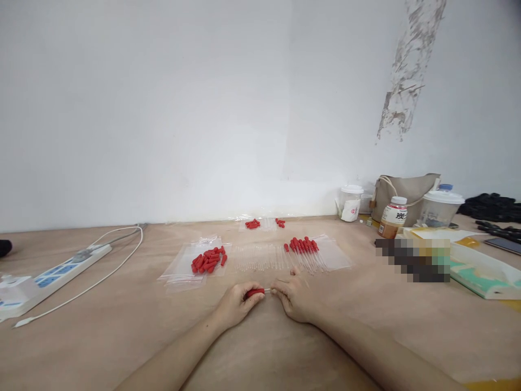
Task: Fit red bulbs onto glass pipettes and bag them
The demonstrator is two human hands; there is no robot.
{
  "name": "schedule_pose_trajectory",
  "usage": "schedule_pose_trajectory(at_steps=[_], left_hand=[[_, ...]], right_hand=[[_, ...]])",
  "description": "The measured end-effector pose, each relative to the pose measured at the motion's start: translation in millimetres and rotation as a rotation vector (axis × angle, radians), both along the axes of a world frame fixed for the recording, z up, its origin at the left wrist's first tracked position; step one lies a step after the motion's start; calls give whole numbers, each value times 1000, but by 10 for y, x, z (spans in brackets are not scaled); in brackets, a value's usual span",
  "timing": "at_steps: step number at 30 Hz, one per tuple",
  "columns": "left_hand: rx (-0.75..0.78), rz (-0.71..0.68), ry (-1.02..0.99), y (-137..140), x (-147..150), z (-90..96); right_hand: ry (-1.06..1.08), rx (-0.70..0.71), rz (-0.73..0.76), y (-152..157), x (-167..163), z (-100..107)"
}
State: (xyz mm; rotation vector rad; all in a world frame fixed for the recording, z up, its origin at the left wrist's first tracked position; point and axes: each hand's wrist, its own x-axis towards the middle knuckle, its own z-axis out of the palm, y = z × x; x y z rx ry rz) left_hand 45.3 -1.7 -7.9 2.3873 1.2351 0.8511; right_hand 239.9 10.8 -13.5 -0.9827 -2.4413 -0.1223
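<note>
In the head view my left hand point(238, 305) is closed around a red rubber dropper bulb point(255, 292). A thin glass pipette tube point(267, 290) sticks out toward the right, its other end pinched in my right hand point(295, 297). Tube and bulb are in line and meet at my left fingertips; how deep the tube sits is hidden. Beyond my hands lies a row of bare glass tubes point(258, 257). A pile of loose red bulbs point(209, 259) rests on clear plastic bags to the left. Several droppers with red bulbs fitted point(304, 247) lie to the right on another bag point(336, 255).
More red bulbs point(253, 223) lie near the wall. On the left are a power strip point(65, 274) and a white cable point(122, 264). At right stand a lidded cup point(350, 203), a bottle point(394, 218), a bag point(385, 190) and a white-green tray point(484, 271).
</note>
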Motion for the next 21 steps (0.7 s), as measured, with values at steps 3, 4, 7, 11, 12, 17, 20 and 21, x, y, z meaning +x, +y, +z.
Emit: schedule_pose_trajectory(at_steps=[3,4,7,11,12,17,20,21], left_hand=[[34,-30,4,44,-22,8],[53,-39,6,61,-32,5],[146,-47,23,103,-70,-6],[224,7,17,115,-143,8],[214,10,22,115,-159,14],[130,-19,79,129,-187,16],[110,2,74,140,-189,-4],[104,6,73,143,-191,-11]], right_hand=[[-18,30,-27,-6,1,32],[-34,50,-33,-11,7,49],[-113,103,-47,-22,57,103],[-51,36,-245,73,190,153],[10,-9,-342,130,226,159],[171,-152,-739,516,297,154],[119,-155,-818,692,232,132],[102,-155,-832,730,202,122]])
